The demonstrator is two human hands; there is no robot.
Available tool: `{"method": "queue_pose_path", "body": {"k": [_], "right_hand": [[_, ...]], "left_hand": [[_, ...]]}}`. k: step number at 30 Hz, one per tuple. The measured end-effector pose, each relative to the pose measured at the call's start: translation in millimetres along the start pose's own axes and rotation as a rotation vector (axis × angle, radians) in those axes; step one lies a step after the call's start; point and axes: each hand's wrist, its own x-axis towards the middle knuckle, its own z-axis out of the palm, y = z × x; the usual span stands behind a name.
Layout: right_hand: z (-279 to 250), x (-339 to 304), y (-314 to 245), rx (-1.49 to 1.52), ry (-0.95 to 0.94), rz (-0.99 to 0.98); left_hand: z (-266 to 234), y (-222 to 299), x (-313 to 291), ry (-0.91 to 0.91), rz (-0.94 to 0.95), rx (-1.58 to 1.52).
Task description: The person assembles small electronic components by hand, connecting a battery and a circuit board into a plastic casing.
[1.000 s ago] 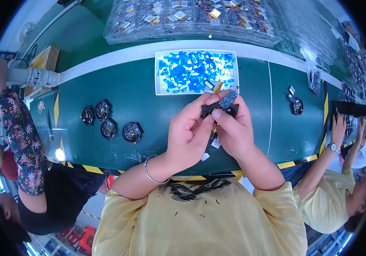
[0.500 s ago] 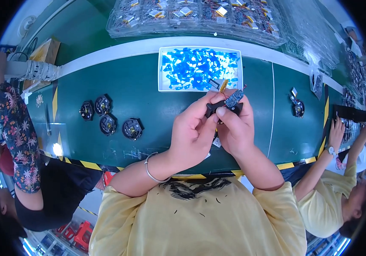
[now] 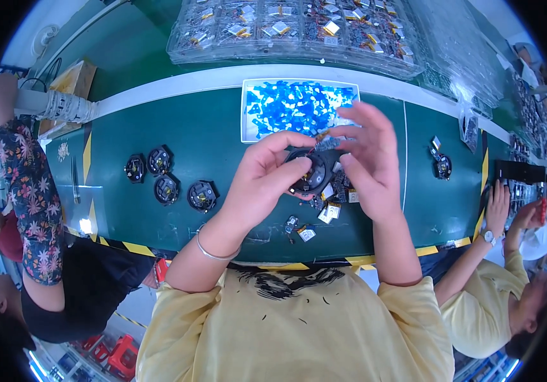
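Observation:
My left hand [image 3: 254,181] grips a round black plastic housing [image 3: 315,181], its thumb lying over the open face where small inner parts show. A small blue circuit board [image 3: 331,144] with wires and a yellowish piece sits at the housing's far edge. Around that edge my right hand [image 3: 375,165] is raised with its fingers spread, the thumb close to the rim; whether it touches the housing I cannot tell. Below the hands, several small silver battery cells [image 3: 329,212] with circuit boards lie on the green table [image 3: 248,219], partly hidden by the housing.
A white box [image 3: 244,118] of blue film pieces stands beyond my hands. Several black housings [image 3: 166,189] sit to the left, and another housing [image 3: 442,167] to the right. Clear trays [image 3: 286,48] of electronic parts lie at the back. Co-workers sit on both sides; one's hand [image 3: 496,207] rests at right.
The housing has been tilted so its open face shows, and has come slightly nearer. My right hand has loosened from it and spread its fingers. Battery cells below are now uncovered.

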Motion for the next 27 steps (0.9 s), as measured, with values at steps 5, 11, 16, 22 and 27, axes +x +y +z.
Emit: {"method": "queue_pose_path", "body": {"k": [5, 11, 16, 22, 27], "right_hand": [[-14.1, -0.9, 3.6, -0.151, -0.379, 0.101], [-12.5, -4.1, 0.6, 0.126, -0.254, 0.349], [-6.6, -0.6, -5.9, 0.28, -0.226, 0.329], [0.5, -7.8, -5.1, 0.402, -0.22, 0.431], [-1.8, -8.9, 4.0, 0.544, -0.145, 0.522]], "left_hand": [[-3.0, -5.8, 1.6, -0.052, 0.029, 0.086], [-3.6, -6.1, 4.5, -0.163, 0.113, 0.425], [-3.8, -7.9, 5.2, -0.073, 0.04, 0.212], [-4.6, -8.0, 4.4, 0.012, 0.031, 0.023], [-3.8, -9.8, 2.8, 0.07, 0.051, 0.052]]}}
